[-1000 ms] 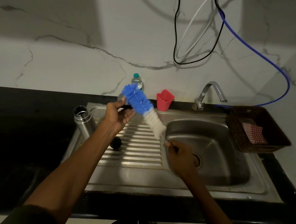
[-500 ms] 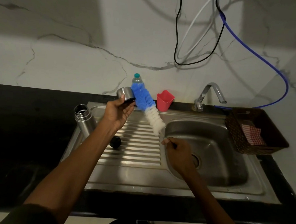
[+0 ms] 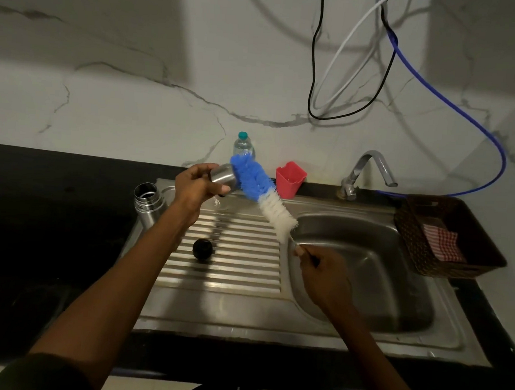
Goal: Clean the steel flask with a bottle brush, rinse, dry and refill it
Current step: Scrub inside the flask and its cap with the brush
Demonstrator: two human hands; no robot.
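The left hand (image 3: 198, 188) is raised over the far end of the sink's (image 3: 243, 308) ribbed draining board, its grip curled round a small steel cup (image 3: 223, 176) that lies on its side with the mouth turned toward the brush. The right hand (image 3: 325, 277) is over the near-left edge of the sink's basin, fingers closed in a tight grip on the thin handle of the bottle brush (image 3: 262, 192). The brush slants up and away from that hand, white bristles nearer the handle and blue bristles at the tip, and the blue tip is at the cup's mouth; how far it reaches inside cannot be told.

The steel flask (image 3: 147, 203) stands upright and uncapped at the far-left corner of the sink, where the steel meets the black tabletop (image 3: 53, 212). A round black cap (image 3: 202, 248) rests on the draining board, nearer than the cup.

Behind the sink, by the wall, stand a clear plastic bottle (image 3: 243, 147) with a teal lid and a red plastic cup (image 3: 290, 178). The tap (image 3: 369, 171) rises behind the basin. To the right of the sink sits a brown woven basket (image 3: 410, 234) holding a red checked cloth (image 3: 441, 243).
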